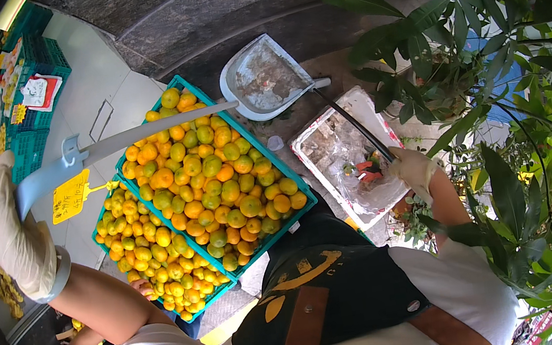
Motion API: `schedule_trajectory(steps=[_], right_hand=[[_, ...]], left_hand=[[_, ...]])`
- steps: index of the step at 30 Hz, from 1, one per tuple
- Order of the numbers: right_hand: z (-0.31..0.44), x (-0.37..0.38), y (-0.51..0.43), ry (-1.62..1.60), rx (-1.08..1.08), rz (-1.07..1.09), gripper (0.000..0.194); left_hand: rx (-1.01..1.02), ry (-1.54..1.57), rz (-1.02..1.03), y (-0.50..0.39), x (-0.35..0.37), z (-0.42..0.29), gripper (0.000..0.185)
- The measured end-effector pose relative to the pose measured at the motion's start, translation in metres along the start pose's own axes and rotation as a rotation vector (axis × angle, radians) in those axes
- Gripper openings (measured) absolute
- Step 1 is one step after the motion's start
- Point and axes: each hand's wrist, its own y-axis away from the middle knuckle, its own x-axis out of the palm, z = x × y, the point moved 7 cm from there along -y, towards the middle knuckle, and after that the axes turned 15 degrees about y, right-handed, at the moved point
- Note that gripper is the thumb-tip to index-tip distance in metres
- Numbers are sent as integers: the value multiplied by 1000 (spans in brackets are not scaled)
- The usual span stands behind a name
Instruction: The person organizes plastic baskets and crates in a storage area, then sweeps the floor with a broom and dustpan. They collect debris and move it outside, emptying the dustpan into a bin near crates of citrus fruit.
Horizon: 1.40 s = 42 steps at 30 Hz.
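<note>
A light blue dustpan [270, 78] with dirt in it is at the upper centre, on a long grey handle that crosses above the citrus fruit. My left hand [19, 229], in a pale thin glove, is around the blue grip at the handle's far end. On the right my right hand [416, 168], gloved too, is closed on a black tool handle [350, 119] that reaches to the dustpan's edge; what its far end bears is hidden. Below that handle lies a white foam box [331, 191] holding clear plastic and rubbish.
Green crates [224, 108] full of citrus fruit stand before me, with a yellow price sign [70, 197]. Leafy plants [507, 182] crowd the right side. More produce crates [32, 148] stand at upper left. Another person's arm [85, 342] shows at lower left. A dark stone wall [231, 4] curves behind.
</note>
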Motion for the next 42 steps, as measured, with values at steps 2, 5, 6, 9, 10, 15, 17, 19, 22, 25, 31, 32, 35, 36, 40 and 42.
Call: schedule_trajectory(steps=[2,5,6,9,10,15,17,19,22,25,31,32,35,36,40,42], right_hand=[[13,-8,23,147,-82,-77,68],[21,-7,14,204,-74,11,66],[28,-6,-4,228,-95,30,67],[54,9,-91,335,-171,76,70],[58,18,-122,375,-179,97,71],[-8,12,-205,636,-75,-16,77],[-41,-30,-201,869,-93,-172,74],[-44,-62,-195,951,-129,-237,50],[-22,-86,-154,926,-267,-340,40],[-6,-112,-114,931,-270,-309,36],[13,-82,-174,982,-378,-385,42],[5,-76,-197,906,-301,-440,44],[-27,-76,-240,709,-99,-630,44],[-35,-80,-246,655,-65,-653,45],[-44,-117,-233,376,-40,-674,45],[-36,-138,-217,182,-47,-701,45]], left_hand=[[138,-177,7,0,-9,-18,20],[271,-440,20,3,-17,-34,22],[301,-532,29,3,-18,-38,23],[453,-780,95,8,-12,-48,26],[497,-849,111,9,-11,-51,29],[505,-1121,123,3,-14,-58,44],[542,-1171,34,-3,-18,-59,45],[361,-907,-76,-14,-33,-52,43],[287,-670,-103,-17,-35,-47,42],[433,-814,-75,-4,-18,-57,42],[603,-1166,44,14,24,-69,44],[591,-1167,44,14,27,-67,45],[609,-1110,51,16,33,-67,45],[605,-1123,44,16,34,-67,46],[580,-1226,10,16,38,-66,47],[630,-1230,15,19,42,-69,48]])
